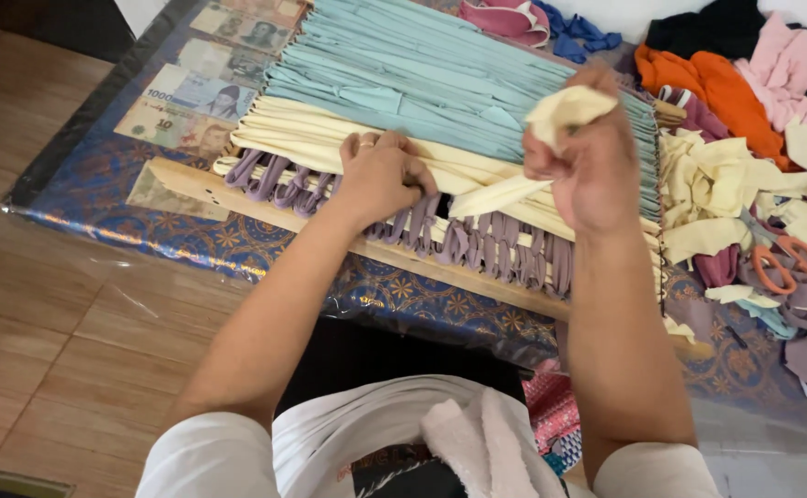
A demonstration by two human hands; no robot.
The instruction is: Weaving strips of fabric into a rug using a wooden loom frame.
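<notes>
A wooden weaving frame (191, 184) lies on a low table, strung with purple fabric loops (495, 249) along its near edge. Cream strips (302, 129) and light blue strips (403, 65) are woven across it. My left hand (380, 175) presses down on the cream rows, fingers curled into the weave. My right hand (588, 166) is raised a little above the frame and grips a cream fabric strip (565, 109), which runs down from my fist into the weave by my left hand.
Loose fabric scraps in cream, orange, pink and purple are heaped at the right (744, 175), with orange-handled scissors (781, 254) on them. Several banknotes (191, 92) lie under clear plastic on the blue patterned tablecloth (237, 244). Tiled floor at left.
</notes>
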